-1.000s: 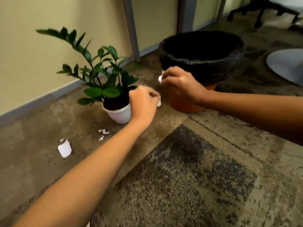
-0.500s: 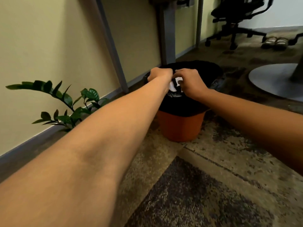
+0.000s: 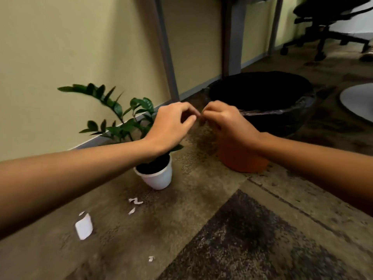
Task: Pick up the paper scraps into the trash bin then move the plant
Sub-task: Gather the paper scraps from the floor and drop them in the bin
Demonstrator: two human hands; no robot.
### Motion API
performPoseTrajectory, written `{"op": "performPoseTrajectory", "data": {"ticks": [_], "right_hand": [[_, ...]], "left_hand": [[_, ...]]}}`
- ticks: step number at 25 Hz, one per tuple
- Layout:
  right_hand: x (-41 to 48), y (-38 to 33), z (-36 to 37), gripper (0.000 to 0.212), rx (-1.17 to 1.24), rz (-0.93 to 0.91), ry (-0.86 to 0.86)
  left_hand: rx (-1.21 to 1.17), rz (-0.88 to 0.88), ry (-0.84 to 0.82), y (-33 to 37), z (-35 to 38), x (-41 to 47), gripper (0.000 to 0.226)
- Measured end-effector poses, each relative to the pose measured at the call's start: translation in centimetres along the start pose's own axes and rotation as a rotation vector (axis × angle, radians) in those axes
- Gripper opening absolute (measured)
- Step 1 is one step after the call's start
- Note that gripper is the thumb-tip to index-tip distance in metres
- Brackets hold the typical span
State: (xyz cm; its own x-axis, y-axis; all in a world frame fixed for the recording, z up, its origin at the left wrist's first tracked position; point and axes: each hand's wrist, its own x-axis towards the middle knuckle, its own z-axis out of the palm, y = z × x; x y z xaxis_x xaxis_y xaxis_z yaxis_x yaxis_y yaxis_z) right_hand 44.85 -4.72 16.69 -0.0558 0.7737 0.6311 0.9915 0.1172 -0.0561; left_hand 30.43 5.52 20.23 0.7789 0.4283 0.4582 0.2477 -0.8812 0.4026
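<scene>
Both hands hover side by side just in front of the trash bin's near rim, fingertips almost meeting. My left hand point(image 3: 171, 126) has loosely curled fingers and holds nothing I can see. My right hand point(image 3: 226, 122) is curled tighter, with no paper showing in it. The trash bin point(image 3: 242, 162) is orange with a black liner; its inside is dark. The plant point(image 3: 113, 104) stands in a white pot point(image 3: 159, 178) below my left wrist. On the carpet lie a larger white paper scrap point(image 3: 83, 228) and several small scraps point(image 3: 135, 201), one further forward point(image 3: 151, 258).
A yellow wall runs along the left. Grey desk legs point(image 3: 165, 47) stand behind the plant and bin. A black office chair point(image 3: 333, 23) is at the far right, above a grey round base point(image 3: 357, 100). A darker carpet tile point(image 3: 252, 239) covers the near floor.
Both hands carried paper from beside the plant to over the bin, then drew back to its near rim. No paper shows in them now. The view has tilted back down to the floor.
</scene>
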Motion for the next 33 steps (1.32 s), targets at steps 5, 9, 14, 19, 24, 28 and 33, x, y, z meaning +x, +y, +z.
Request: {"op": "performPoseTrajectory", "data": {"ticks": [5, 9, 14, 19, 24, 28, 33], "right_hand": [[-0.1, -8.1, 4.2, 0.019, 0.104, -0.303, -0.288], [-1.2, -13.0, 7.2, 0.021, 0.146, -0.552, -0.531], [-4.5, -18.0, 12.1, 0.03, 0.278, -0.596, -0.717], [-8.2, -23.9, 16.7, 0.04, 0.391, -0.447, -0.845], [-12.2, -31.6, 20.0, 0.057, 0.463, -0.359, -0.919], [-14.4, -35.4, 20.6, 0.074, 0.454, -0.361, -1.041], [-15.8, -34.7, 20.6, 0.044, 0.564, -0.31, -0.879]], "left_hand": [[0.115, -0.128, -0.186, -6.7, -5.8, -13.0, 0.011], [0.043, -0.399, -0.166, -10.7, -5.2, -23.8, 0.011], [0.057, -0.701, -0.19, -14.0, -5.1, -34.8, 0.016], [0.136, -0.938, -0.521, -14.8, -5.4, -44.9, 0.049], [0.088, -0.973, -0.544, -14.2, -6.8, -50.8, 0.072], [0.046, -0.898, -0.57, -12.5, -6.5, -53.2, 0.069], [-0.054, -0.935, -0.449, -12.8, -5.0, -52.9, 0.06]]}}
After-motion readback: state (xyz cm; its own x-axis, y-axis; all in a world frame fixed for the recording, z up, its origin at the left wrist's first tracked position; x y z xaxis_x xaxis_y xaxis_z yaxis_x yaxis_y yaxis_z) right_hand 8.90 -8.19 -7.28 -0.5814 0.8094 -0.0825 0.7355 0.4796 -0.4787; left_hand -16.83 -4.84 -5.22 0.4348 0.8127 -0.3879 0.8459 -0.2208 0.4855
